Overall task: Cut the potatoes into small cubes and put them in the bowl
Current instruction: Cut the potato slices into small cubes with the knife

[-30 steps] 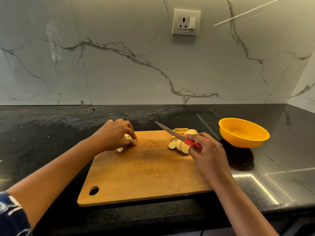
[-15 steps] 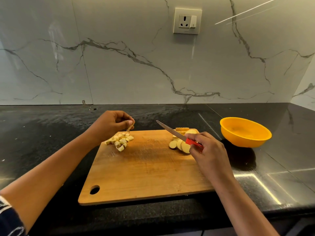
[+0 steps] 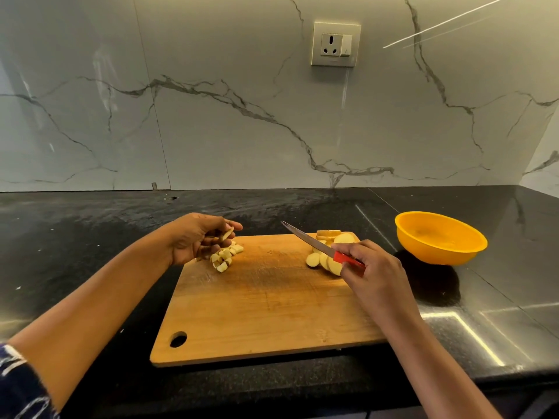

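Note:
A wooden cutting board lies on the black counter. A small heap of potato cubes sits at its far left corner. My left hand hovers just above that heap and pinches one potato piece between thumb and fingers. Round potato slices are piled at the board's far right. My right hand grips the red handle of a knife, blade pointing up and left over the slices. An orange bowl stands on the counter right of the board.
The black stone counter runs left and right of the board, with its front edge close below the board. A marble wall with a socket rises behind. The board has a hanging hole at its near left corner.
My left hand lifted off the cube heap, uncovering it, and now holds one piece raised above it. My right hand with the knife stayed nearly still.

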Action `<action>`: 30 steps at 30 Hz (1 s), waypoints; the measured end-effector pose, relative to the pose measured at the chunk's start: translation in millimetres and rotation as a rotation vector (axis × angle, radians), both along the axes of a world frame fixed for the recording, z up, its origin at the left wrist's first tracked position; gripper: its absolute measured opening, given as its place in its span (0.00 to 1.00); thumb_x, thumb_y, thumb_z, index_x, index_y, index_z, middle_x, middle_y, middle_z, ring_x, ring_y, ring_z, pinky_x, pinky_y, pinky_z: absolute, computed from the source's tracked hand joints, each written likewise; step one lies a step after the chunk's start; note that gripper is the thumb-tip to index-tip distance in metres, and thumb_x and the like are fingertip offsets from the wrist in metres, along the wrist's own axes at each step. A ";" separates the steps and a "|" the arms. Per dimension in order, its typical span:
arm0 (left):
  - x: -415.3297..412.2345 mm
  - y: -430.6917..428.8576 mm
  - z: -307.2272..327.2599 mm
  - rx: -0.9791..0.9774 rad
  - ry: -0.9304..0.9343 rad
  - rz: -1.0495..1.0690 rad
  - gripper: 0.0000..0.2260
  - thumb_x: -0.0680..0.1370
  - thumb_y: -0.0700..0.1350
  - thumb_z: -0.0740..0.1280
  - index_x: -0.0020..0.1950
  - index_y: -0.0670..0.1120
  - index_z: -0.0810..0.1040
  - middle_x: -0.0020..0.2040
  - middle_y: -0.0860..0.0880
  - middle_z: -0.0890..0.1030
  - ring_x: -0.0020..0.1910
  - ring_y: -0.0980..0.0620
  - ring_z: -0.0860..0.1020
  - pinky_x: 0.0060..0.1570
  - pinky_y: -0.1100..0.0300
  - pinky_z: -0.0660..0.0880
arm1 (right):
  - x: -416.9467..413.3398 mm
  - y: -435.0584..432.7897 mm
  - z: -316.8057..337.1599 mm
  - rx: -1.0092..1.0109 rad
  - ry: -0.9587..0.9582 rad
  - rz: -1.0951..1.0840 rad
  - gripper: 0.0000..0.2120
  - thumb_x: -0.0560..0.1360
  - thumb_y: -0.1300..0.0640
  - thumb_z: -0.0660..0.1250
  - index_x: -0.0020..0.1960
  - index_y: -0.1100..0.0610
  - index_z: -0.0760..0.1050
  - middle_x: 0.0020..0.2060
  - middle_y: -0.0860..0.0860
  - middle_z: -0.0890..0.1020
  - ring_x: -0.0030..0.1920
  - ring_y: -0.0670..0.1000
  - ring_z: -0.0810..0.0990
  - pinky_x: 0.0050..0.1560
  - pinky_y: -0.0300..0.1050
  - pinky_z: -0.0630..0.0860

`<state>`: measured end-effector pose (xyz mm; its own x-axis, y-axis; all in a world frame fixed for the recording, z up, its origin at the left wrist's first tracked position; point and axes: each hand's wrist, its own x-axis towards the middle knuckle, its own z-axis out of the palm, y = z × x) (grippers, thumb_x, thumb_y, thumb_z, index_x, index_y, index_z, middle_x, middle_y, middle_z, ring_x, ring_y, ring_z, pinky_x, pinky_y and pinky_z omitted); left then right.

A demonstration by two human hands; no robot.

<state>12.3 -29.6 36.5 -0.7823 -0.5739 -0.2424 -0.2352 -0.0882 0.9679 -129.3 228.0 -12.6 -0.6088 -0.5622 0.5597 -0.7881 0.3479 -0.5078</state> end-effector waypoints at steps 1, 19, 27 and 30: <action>0.3 -1.4 -0.2 -0.039 -0.009 0.002 0.09 0.78 0.37 0.62 0.51 0.41 0.81 0.40 0.44 0.79 0.31 0.55 0.78 0.25 0.68 0.75 | 0.1 0.2 0.2 0.000 -0.002 -0.003 0.16 0.74 0.60 0.69 0.61 0.51 0.78 0.53 0.46 0.79 0.49 0.43 0.74 0.49 0.38 0.73; -1.1 -4.5 -7.3 -0.793 -0.155 -0.145 0.16 0.78 0.35 0.64 0.63 0.47 0.76 0.47 0.54 0.82 0.43 0.55 0.80 0.35 0.65 0.76 | -0.2 0.9 1.1 0.018 -0.008 -0.004 0.16 0.74 0.60 0.69 0.61 0.52 0.78 0.52 0.47 0.79 0.49 0.44 0.75 0.48 0.40 0.73; 7.5 -17.7 -2.5 -0.485 -0.104 -0.205 0.17 0.74 0.29 0.64 0.55 0.48 0.78 0.48 0.50 0.84 0.47 0.56 0.82 0.43 0.66 0.79 | -0.1 0.8 1.3 0.024 -0.009 -0.003 0.16 0.74 0.60 0.69 0.61 0.51 0.78 0.52 0.47 0.79 0.49 0.44 0.75 0.47 0.38 0.72; 9.0 -19.7 -0.8 -0.649 -0.125 -0.241 0.19 0.74 0.28 0.64 0.52 0.52 0.79 0.47 0.54 0.84 0.49 0.60 0.81 0.48 0.67 0.76 | 0.4 1.4 1.7 0.021 -0.008 0.004 0.16 0.74 0.60 0.69 0.61 0.52 0.78 0.52 0.47 0.79 0.49 0.44 0.75 0.48 0.39 0.73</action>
